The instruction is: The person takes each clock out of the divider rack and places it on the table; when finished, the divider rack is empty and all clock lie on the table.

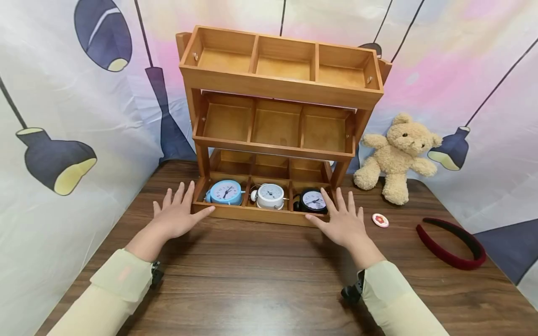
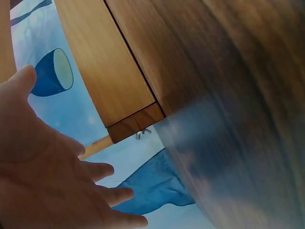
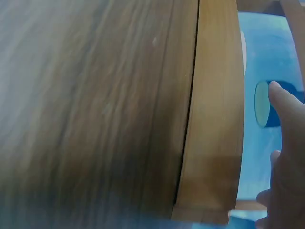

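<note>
A wooden three-tier shelf (image 1: 281, 86) stands on the table, each tier split into three compartments. In its bottom tier sit three alarm clocks: a blue one (image 1: 226, 192) at left, a white one (image 1: 270, 196) in the middle and a black one (image 1: 313, 200) at right. My left hand (image 1: 176, 219) is spread beside the bottom tier's left front corner, fingers straight. Near the right front corner, by the black clock, my right hand (image 1: 342, 221) is spread likewise. Neither hand holds anything. The wrist views show the shelf's front board (image 2: 114, 62) beside each hand; whether they touch it I cannot tell.
To the right of the shelf, a teddy bear (image 1: 397, 156) leans against the patterned backdrop cloth (image 1: 483, 70). A round badge with a flower (image 1: 380, 220) and a dark red headband (image 1: 449, 245) lie on the wooden table (image 1: 252, 280) at the right.
</note>
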Motion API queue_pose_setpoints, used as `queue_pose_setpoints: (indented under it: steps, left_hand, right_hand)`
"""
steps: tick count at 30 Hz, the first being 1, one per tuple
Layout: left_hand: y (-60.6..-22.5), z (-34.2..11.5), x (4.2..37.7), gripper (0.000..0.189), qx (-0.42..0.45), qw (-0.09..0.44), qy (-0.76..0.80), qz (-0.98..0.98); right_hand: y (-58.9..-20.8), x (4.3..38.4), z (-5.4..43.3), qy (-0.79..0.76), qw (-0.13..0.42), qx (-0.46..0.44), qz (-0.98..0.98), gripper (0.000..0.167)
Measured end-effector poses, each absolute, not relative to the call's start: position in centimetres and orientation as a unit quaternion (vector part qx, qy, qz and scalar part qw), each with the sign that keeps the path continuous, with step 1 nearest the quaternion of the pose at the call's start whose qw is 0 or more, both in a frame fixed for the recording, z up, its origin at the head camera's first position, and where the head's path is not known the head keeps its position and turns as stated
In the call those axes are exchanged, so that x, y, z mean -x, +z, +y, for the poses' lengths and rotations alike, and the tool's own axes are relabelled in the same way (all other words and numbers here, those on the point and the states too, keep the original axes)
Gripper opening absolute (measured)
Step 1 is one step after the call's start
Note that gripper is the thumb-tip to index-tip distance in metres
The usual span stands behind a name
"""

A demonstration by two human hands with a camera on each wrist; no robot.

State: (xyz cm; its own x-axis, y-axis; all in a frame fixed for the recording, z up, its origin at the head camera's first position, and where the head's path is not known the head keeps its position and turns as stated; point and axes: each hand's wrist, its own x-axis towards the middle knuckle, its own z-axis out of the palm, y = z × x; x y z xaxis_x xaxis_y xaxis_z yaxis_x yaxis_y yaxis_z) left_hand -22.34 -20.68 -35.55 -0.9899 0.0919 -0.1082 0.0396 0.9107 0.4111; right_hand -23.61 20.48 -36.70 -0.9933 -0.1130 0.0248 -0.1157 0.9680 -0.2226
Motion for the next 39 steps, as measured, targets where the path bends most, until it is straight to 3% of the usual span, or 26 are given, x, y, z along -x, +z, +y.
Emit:
queue_pose_setpoints:
  steps: [19,28,39]
  left_hand:
    - [-35.9,-20.7,27.3,0.128,-0.056,0.097,0.262,0.959]
    - [-36.3,-20.9,27.9,0.128,-0.048,0.123,0.256,0.958]
    - [-36.3,-20.2,28.2,0.128,-0.042,0.110,0.256,0.959]
  right_hand:
    - [-35.6,27.3,9.2,0.129,0.035,-0.167,-0.977,0.094]
    - [-34.4,28.6,4.1,0.136,0.003,-0.191,-0.972,0.101]
    - [-34.4,29.3,-0.6,0.168,-0.007,-0.219,-0.961,0.095]
